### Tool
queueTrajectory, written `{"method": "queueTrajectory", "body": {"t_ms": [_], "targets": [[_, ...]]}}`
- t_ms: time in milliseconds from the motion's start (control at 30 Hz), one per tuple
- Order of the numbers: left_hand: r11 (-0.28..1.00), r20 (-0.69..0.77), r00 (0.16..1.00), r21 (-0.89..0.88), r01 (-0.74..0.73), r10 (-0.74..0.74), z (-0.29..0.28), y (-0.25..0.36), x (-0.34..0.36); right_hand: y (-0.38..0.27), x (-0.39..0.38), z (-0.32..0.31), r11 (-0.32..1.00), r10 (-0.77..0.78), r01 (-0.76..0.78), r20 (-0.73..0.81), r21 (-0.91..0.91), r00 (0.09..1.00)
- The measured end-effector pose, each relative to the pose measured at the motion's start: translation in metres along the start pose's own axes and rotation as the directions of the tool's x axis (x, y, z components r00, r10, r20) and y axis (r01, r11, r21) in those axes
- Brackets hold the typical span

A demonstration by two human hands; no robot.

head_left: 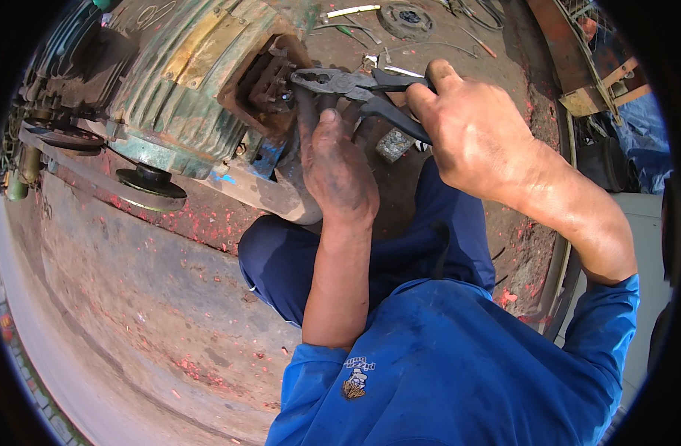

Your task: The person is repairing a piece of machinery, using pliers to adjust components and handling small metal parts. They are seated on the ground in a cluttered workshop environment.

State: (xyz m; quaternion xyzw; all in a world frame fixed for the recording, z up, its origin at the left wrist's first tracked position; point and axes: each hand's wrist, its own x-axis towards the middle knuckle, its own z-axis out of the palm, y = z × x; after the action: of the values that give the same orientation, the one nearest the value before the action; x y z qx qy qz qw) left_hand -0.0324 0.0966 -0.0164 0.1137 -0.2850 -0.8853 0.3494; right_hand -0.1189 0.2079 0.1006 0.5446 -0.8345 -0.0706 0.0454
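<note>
A large, worn green electric motor lies on its side, with an open rusty terminal box facing me. My right hand grips the dark handles of a pair of pliers, whose jaws reach into the terminal box. My left hand, smeared with grease, is just below the pliers with its fingers pointing at the box; what the fingertips touch is hidden. My blue sleeves and blue trousers fill the lower middle.
A pulley and a belt sit at the motor's left end. Loose tools and a round metal part lie on the dirty ground beyond the motor. A rusty metal frame stands at the right. Red flecks cover the ground.
</note>
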Motion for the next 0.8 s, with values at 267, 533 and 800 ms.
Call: {"method": "queueTrajectory", "body": {"t_ms": [267, 533, 800], "targets": [[1.0, -0.007, 1.0, -0.017, -0.011, 0.011, 0.0, -0.001, -0.001, 0.002, 0.002, -0.005, 0.994, -0.007, 0.002, 0.044, 0.105, 0.999], [0.997, -0.098, 0.993, 0.062, -0.056, 0.062, -0.004, -0.01, 0.001, 0.007, -0.002, -0.001, 0.956, 0.002, -0.02, 0.06, 0.294, 0.998], [0.788, 0.021, 0.978, 0.589, -0.179, 0.207, -0.026, -0.009, -0.007, 0.066, -0.045, 0.069, 0.854, 0.206, -0.157, -0.045, 0.496, 0.977]]}}
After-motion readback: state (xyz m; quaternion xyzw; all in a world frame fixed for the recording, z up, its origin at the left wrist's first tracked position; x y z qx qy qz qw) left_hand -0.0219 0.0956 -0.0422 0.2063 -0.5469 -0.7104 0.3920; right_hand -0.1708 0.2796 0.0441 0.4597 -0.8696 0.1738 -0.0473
